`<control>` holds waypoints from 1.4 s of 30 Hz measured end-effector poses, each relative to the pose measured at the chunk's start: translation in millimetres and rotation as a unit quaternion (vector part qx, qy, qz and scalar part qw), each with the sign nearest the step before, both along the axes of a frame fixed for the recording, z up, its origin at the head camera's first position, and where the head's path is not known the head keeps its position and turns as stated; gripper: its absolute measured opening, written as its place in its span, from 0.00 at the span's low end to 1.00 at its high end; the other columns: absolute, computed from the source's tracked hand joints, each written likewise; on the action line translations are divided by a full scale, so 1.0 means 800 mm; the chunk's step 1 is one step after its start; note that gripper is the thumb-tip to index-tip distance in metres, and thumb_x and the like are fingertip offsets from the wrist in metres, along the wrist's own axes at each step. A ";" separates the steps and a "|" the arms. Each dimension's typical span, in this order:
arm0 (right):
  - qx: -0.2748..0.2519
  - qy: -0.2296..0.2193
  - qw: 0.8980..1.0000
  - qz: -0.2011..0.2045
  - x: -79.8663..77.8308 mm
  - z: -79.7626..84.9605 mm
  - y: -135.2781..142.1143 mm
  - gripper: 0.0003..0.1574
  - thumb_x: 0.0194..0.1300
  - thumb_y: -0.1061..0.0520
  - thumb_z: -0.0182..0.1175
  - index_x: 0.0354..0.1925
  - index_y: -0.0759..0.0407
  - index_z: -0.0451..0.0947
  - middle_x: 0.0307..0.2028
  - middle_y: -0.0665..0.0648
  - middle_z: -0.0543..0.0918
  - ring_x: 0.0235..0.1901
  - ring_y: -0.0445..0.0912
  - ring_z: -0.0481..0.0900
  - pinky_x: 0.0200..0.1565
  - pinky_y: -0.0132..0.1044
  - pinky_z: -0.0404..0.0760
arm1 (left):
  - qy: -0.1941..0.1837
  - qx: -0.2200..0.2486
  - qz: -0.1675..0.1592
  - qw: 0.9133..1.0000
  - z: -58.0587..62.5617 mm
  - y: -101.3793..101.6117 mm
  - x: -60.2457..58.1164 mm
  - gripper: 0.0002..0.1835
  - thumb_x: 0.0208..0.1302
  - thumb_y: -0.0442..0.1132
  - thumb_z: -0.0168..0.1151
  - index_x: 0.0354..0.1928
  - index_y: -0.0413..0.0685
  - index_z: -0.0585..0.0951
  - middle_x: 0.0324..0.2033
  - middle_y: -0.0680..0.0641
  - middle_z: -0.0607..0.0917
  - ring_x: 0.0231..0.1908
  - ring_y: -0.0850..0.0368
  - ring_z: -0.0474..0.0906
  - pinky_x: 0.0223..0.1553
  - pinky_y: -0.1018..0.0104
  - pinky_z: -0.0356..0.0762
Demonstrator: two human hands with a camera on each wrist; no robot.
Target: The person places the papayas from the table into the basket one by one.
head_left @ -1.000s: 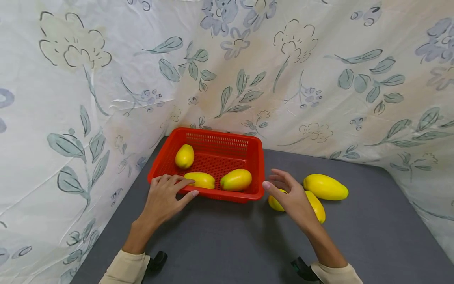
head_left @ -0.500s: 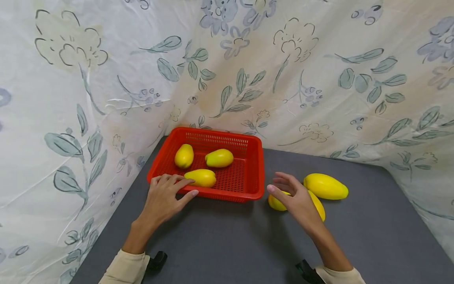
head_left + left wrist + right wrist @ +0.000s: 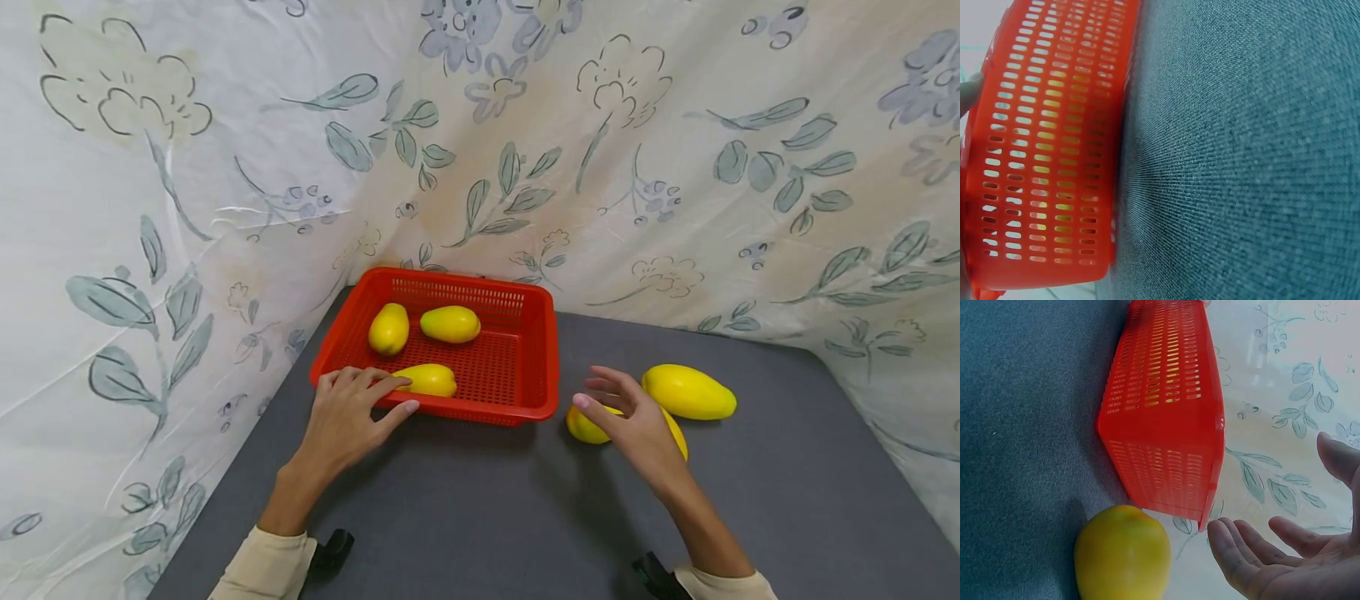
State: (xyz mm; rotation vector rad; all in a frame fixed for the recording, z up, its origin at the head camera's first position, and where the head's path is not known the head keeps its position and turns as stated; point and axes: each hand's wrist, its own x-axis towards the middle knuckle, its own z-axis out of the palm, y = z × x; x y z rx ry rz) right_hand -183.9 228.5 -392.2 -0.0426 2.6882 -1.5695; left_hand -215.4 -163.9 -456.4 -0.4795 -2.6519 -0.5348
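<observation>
In the head view a red plastic basket (image 3: 491, 414) holds 3 yellow, oblong, mango-like fruits: one at the back left (image 3: 389, 330), a second at the back middle (image 3: 451, 324) and a third by the front wall (image 3: 429, 380). My left hand (image 3: 347, 425) holds the basket's front-left rim, fingers over the edge and thumb outside. Right of the basket, my right hand (image 3: 637, 429) hovers with loosely bent fingers and nothing in them. It overlaps a small yellow fruit (image 3: 587, 426) and partly hides another fruit (image 3: 677, 434). A larger fruit (image 3: 689, 392) lies just behind.
Dark grey cloth (image 3: 480, 517) covers the table. A floral curtain (image 3: 622, 217) hangs along the back and left, close behind the basket. In the right wrist view one yellow fruit (image 3: 1122, 553) lies near the basket's end wall (image 3: 1163, 478).
One fruit in the basket has rolled from the front right to the back middle. My right hand has drawn slightly right, away from the basket. My left hand stays on the rim.
</observation>
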 end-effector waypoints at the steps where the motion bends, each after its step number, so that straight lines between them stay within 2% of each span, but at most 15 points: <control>1: 0.001 0.000 1.000 -0.001 0.000 0.000 0.001 0.46 0.72 0.34 0.65 0.79 0.47 0.64 0.72 0.59 0.75 0.70 0.60 0.75 0.66 0.62 0.77 | 0.000 0.000 0.000 1.000 0.000 0.000 0.000 0.25 0.67 0.63 0.67 0.58 0.59 0.89 0.52 0.45 0.86 0.54 0.42 0.77 0.60 0.38 0.64; 5: 0.001 0.007 1.000 -0.002 0.002 -0.001 0.007 0.44 0.74 0.36 0.65 0.78 0.48 0.65 0.71 0.59 0.76 0.70 0.58 0.75 0.66 0.58 0.78 | 0.003 0.002 -0.003 1.000 -0.001 0.000 0.000 0.25 0.67 0.63 0.67 0.57 0.59 0.89 0.52 0.45 0.86 0.54 0.42 0.77 0.60 0.38 0.64; 10: -0.004 0.022 1.000 0.004 0.005 -0.004 0.015 0.40 0.76 0.40 0.65 0.78 0.49 0.66 0.69 0.57 0.78 0.69 0.54 0.76 0.60 0.31 0.77 | 0.007 0.006 -0.006 1.000 -0.002 0.000 0.000 0.25 0.67 0.63 0.68 0.58 0.59 0.89 0.52 0.46 0.86 0.54 0.42 0.77 0.60 0.38 0.63; 13: -0.006 0.023 1.000 0.001 0.006 -0.006 0.018 0.40 0.75 0.41 0.65 0.78 0.49 0.67 0.69 0.57 0.79 0.68 0.53 0.77 0.55 0.22 0.75 | 0.008 0.006 -0.005 1.000 -0.002 -0.001 0.001 0.25 0.67 0.63 0.68 0.57 0.59 0.89 0.52 0.45 0.86 0.54 0.42 0.77 0.60 0.38 0.63; 25: 0.002 0.007 1.000 -0.023 0.005 -0.009 0.034 0.45 0.74 0.39 0.66 0.80 0.50 0.64 0.70 0.60 0.77 0.69 0.56 0.75 0.52 0.22 0.76 | 0.005 0.004 -0.003 1.000 -0.002 0.000 0.000 0.25 0.67 0.63 0.68 0.57 0.59 0.89 0.52 0.45 0.86 0.55 0.42 0.77 0.60 0.38 0.64; 33: 0.017 0.022 0.999 -0.035 0.005 -0.008 0.043 0.45 0.74 0.39 0.67 0.79 0.52 0.65 0.70 0.60 0.77 0.67 0.55 0.76 0.53 0.19 0.73 | 0.005 0.005 -0.002 1.000 -0.002 0.000 -0.001 0.25 0.66 0.63 0.68 0.58 0.59 0.89 0.52 0.45 0.86 0.55 0.41 0.77 0.60 0.38 0.64; 42: 0.023 0.018 0.998 -0.053 0.008 -0.008 0.058 0.47 0.73 0.37 0.67 0.79 0.54 0.64 0.70 0.61 0.76 0.68 0.55 0.75 0.53 0.17 0.73 | 0.005 0.006 -0.002 1.000 -0.001 0.000 0.000 0.25 0.67 0.63 0.68 0.58 0.58 0.89 0.52 0.45 0.86 0.54 0.41 0.77 0.60 0.37 0.64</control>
